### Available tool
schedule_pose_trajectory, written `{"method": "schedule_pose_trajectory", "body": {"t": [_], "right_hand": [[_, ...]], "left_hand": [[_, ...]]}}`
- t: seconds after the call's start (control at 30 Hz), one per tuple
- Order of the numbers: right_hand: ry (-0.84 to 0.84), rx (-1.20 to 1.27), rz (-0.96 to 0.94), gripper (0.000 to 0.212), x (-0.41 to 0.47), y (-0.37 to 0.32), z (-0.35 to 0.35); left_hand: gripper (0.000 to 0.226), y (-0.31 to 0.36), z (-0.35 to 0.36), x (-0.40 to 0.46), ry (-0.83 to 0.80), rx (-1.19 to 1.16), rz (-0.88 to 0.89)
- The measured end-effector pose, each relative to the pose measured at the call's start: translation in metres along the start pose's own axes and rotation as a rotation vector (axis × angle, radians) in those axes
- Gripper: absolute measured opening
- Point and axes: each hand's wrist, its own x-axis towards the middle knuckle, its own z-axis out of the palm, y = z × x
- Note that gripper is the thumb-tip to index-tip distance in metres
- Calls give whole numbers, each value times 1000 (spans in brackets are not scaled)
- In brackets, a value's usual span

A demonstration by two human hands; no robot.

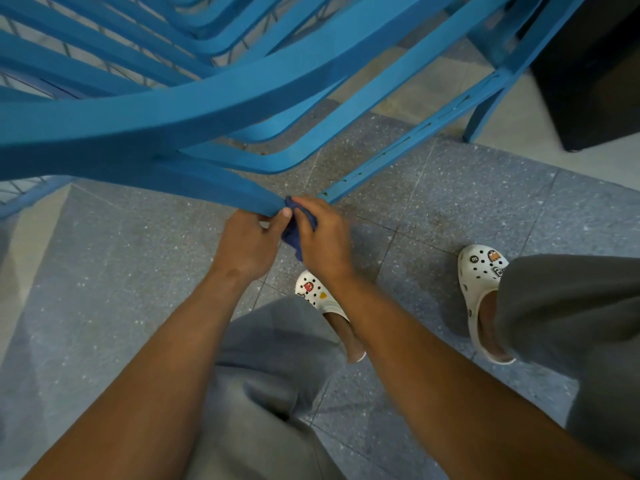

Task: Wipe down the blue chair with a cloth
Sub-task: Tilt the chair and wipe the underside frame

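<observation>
In the head view, the left hand (247,244) pinches the tip of the blue slatted plastic chair (214,98) at frame centre while the right hand (323,237) grips the dark blue cloth (294,233), which risks slipping off that narrow end onto the speckled grey floor tiles (433,209), near the white clogs (485,299).

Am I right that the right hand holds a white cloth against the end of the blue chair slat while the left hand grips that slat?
Not quite: the cloth is dark blue, not white, as the head view shows. The rest holds: the right hand holds it against the end of the blue chair slat, and the left hand grips that slat.
</observation>
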Motion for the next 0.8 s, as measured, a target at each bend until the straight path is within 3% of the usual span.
{"method": "schedule_pose_trajectory", "body": {"t": [0.2, 0.4, 0.6, 0.7, 0.8], "right_hand": [[-233, -194, 79, 26, -1, 35, -17], [-3, -163, 70, 25, -12, 35, -17], [-166, -224, 83, 28, 11, 31, 3], [-258, -447, 20, 30, 7, 40, -6], [-188, -463, 58, 25, 3, 49, -28]], "left_hand": [[35, -2, 2, 3, -72, 75, -33], [40, -8, 7, 3, -123, 92, -84], [43, -10, 8, 2, -113, 76, -111], [45, -9, 7, 3, -112, 87, -106], [47, -9, 6, 4, -127, 106, -101]]}}
